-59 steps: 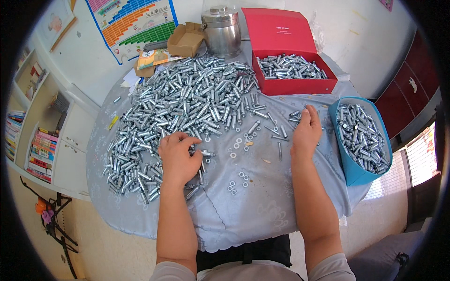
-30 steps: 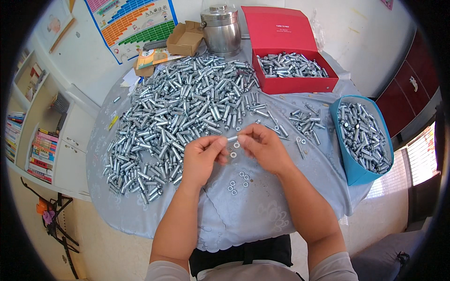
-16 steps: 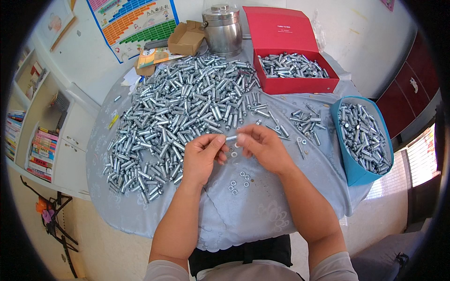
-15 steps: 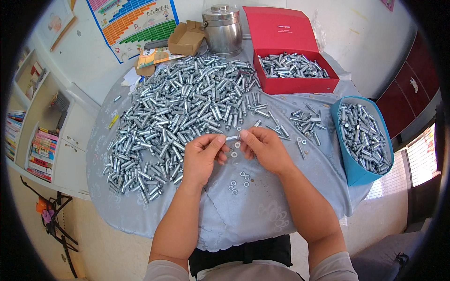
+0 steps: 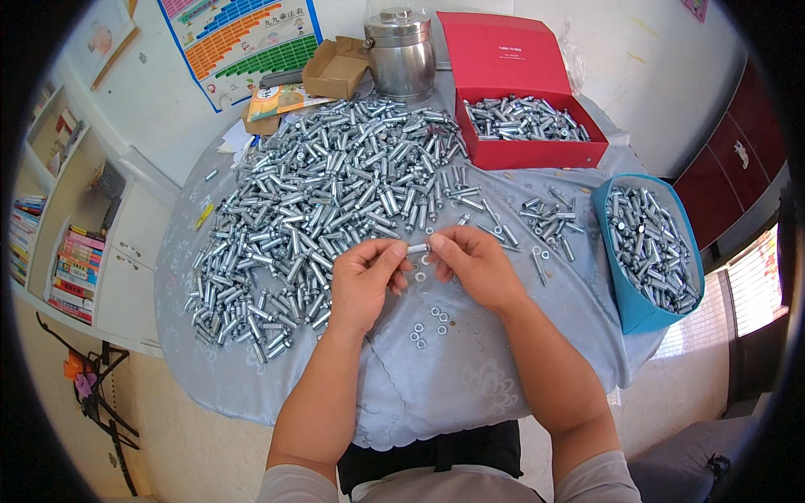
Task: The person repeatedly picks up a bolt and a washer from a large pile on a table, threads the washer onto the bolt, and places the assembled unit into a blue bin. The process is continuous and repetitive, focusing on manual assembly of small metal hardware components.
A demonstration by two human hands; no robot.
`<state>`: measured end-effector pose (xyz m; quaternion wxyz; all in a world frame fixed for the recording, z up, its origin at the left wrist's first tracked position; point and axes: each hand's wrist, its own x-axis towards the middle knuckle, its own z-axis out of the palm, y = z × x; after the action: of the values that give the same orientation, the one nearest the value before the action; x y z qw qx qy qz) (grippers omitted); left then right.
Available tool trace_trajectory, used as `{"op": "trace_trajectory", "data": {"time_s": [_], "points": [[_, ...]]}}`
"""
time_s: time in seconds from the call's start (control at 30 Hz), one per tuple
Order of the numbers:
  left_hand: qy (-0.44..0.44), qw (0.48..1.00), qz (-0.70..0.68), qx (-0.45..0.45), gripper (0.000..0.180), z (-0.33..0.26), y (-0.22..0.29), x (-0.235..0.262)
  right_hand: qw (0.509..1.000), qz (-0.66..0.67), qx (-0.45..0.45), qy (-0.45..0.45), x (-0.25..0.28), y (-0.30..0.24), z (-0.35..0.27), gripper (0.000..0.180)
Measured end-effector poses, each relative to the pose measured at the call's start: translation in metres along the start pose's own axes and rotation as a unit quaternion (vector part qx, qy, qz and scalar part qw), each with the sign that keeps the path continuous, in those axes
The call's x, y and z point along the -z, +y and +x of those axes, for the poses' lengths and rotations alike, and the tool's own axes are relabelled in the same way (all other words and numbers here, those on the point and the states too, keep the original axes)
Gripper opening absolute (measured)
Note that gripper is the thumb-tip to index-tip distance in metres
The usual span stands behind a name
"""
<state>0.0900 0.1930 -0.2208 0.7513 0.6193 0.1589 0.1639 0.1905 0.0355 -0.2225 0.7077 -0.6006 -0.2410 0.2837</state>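
Between my two hands is one silver expansion bolt [image 5: 418,248], lying roughly level above the table. Thumb and fingers of my left hand [image 5: 366,277] pinch its left end. At the other end, my right hand [image 5: 471,261] grips it with thumb and forefinger, hiding the tip. Just below my fingers lie a few loose washers or nuts [image 5: 420,277]. Nearer to me, several hex nuts [image 5: 435,311] rest on the grey tablecloth [image 5: 402,377]. A big heap of similar bolts [image 5: 335,184] spreads over the table to the left and beyond my left hand.
At the back right stands an open red box [image 5: 537,154] of bolts. A blue bin [image 5: 625,277] full of bolts sits at the right edge. A small scatter of bolts [image 5: 553,216] lies between them. Behind the heap are a metal pot [image 5: 401,63] and a cardboard box [image 5: 334,71].
Both hands stay together on the bolt with almost the same grip. The whole view has shifted very slightly; nothing else has visibly moved.
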Motion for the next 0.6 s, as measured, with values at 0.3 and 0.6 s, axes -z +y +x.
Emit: {"op": "trace_trajectory", "data": {"time_s": [0.3, 0.6], "points": [[0.003, 1.0, 0.01, -0.007, 0.019, -0.001, 0.0, -0.001, 0.997, -0.06, -0.039, 0.001, 0.004, -0.002, 0.001, 0.021], [0.013, 1.0, -0.013, -0.006, 0.02, 0.0, 0.0, -0.001, 0.999, -0.028, -0.032, 0.011, 0.0, -0.002, -0.001, 0.02]]}}
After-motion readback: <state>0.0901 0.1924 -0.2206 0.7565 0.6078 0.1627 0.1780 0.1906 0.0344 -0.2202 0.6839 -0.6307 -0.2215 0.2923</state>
